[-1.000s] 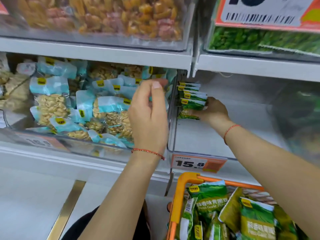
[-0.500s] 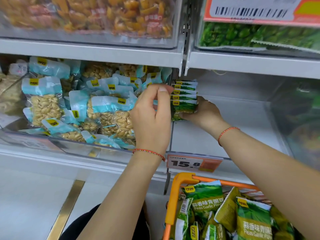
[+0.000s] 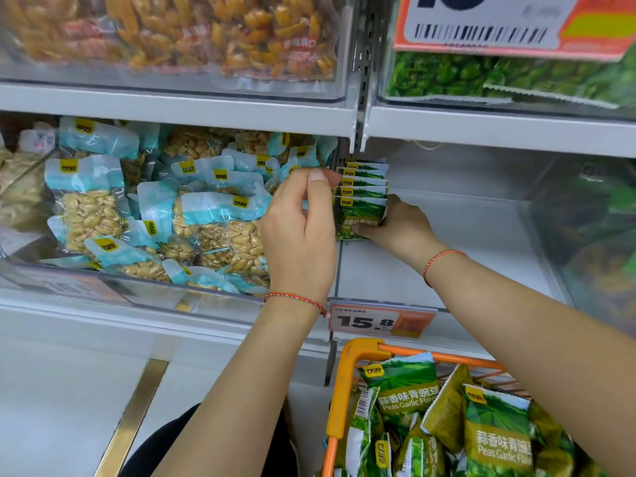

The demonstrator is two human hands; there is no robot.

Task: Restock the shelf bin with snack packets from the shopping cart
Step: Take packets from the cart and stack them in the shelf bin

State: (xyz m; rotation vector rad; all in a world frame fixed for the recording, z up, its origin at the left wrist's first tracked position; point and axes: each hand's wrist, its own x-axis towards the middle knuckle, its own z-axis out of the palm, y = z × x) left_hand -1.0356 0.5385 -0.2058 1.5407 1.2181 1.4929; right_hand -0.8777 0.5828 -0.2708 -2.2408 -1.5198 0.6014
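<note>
Both hands grip the row of green pea packets [image 3: 361, 201] at the bin's [image 3: 447, 235] left edge: left hand [image 3: 299, 232] fingers pinch it, right hand [image 3: 401, 225] fingers press its front; peanut packets [image 3: 165, 208] crowd the neighbouring bin.

A single head-worn camera looks forward and slightly down, close to the shelf [image 3: 481, 132], with the cart [image 3: 347, 380] probably just below.

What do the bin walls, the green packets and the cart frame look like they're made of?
Bin: clear rigid plastic, probably acrylic; the neighbouring stock shows through its glossy wall.
Packets: printed plastic film, slightly shiny, with serrated sealed edges on those in the cart.
Cart frame: smooth orange, glossy; plastic or coated metal, I cannot tell which.
</note>
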